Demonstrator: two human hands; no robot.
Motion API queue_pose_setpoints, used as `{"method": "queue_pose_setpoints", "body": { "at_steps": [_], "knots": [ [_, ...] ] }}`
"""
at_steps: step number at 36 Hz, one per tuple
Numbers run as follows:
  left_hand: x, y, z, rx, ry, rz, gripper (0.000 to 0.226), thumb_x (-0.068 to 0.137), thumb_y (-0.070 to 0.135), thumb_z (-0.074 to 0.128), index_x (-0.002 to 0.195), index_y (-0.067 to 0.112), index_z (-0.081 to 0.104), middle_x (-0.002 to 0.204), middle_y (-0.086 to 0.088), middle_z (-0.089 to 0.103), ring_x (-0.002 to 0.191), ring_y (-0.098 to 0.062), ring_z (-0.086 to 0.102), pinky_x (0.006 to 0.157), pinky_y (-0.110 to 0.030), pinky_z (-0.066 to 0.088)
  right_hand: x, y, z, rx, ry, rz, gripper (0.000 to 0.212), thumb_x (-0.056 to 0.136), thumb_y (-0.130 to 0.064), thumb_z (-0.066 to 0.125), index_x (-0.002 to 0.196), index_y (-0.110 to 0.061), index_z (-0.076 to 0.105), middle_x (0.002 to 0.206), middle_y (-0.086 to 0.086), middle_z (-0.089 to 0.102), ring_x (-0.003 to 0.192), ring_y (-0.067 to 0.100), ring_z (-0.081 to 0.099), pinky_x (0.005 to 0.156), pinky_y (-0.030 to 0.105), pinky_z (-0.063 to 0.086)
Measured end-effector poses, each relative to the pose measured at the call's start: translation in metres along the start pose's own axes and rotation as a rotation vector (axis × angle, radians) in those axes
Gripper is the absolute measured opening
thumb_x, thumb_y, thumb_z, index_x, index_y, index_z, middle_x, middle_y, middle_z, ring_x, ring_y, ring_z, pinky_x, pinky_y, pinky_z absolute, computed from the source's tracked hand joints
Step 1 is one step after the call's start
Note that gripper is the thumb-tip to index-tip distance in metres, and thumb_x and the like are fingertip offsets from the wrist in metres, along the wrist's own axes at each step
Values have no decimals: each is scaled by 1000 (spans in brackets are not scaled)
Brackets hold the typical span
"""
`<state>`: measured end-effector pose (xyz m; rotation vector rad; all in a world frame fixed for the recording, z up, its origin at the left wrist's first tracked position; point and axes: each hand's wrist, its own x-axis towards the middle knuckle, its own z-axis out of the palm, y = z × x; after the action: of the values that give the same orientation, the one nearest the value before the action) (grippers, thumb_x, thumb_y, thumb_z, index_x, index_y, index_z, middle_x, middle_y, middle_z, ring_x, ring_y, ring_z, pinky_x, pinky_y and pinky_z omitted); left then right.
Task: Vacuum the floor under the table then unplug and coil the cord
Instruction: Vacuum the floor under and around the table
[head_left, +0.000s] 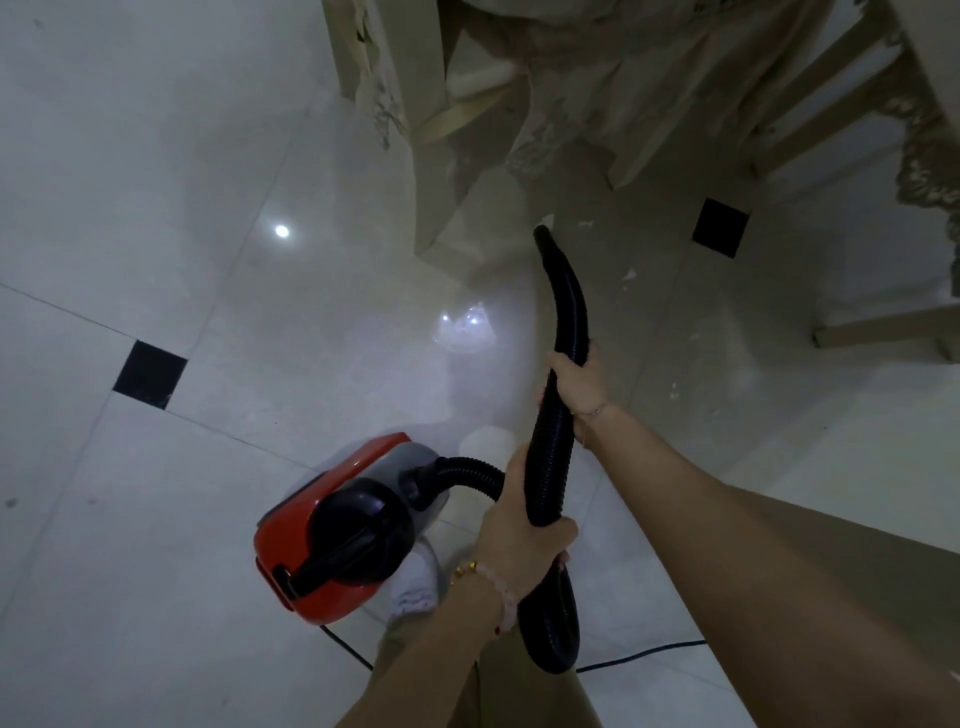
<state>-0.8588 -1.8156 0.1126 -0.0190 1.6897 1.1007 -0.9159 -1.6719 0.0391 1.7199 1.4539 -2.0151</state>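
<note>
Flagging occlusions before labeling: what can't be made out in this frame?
Head view, cord: runs behind the right forearm; plug and socket unseen.
Head view, table: top cut off by the upper edge.
Head view, hose: tip too dim to tell whether it touches the floor.
Head view, left hand: fingers mostly hidden behind the hose.

Black square inset (149, 375) set at a tile corner, left of centre; a second black inset (720, 227) upper right. Pale wooden chair (831, 104) at upper right, rungs visible, one foot rail (883, 328) lower down at the right edge. Lace-edged cloth (571, 104) hangs at top centre; further lace trim (930, 156) at the far right. Small white scraps (630, 274) lie near the second inset. Two ceiling-light reflections noted: one round (281, 230), one diffuse (462, 322). Bead bracelet (467, 569) with gold charms. White footwear (415, 587), type not determinable. Khaki trousers (415, 670) at the bottom.
</note>
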Motion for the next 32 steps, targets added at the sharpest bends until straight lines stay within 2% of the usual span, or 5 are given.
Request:
{"method": "queue_pose_setpoints", "body": {
  "at_steps": [5,9,16,24,32],
  "knots": [
    [5,6,-4,-13,-43,4,73,85,6,54,143,30,17,99,-1,55,86,-19,60,73,-24,53,1,-4,-5,-20,24,-34,39,96,-8,45,132,-19,39,89,8,48,54,18,45,36,20,45],
    [-1,9,0,-30,-59,22,71,84,3,53,138,36,19,85,5,52,67,-10,57,58,-14,52,0,-7,-12,-76,-107,44,36,95,-9,47,127,-22,39,88,8,47,53,18,48,40,23,47],
    [-8,-6,12,-69,-87,-24,76,81,8,54,130,52,18,83,-3,59,65,-16,61,68,-33,58,-7,-1,-23,-92,-152,47,36,94,-10,49,127,-23,43,84,9,49,57,18,49,45,26,49],
    [-1,-2,12,-30,-103,-7,76,82,4,53,138,42,18,86,-1,58,65,-16,61,63,-25,56,-7,4,-30,-9,-9,-6,25,96,-11,46,117,-24,43,81,6,47,54,16,46,42,23,48],
    [-10,-13,24,4,-97,10,78,81,9,54,128,56,14,91,3,57,70,-16,62,65,-24,55,-15,2,-37,-44,-193,41,34,94,-9,48,124,-26,43,76,7,49,56,16,47,45,24,48]
  ]
}}
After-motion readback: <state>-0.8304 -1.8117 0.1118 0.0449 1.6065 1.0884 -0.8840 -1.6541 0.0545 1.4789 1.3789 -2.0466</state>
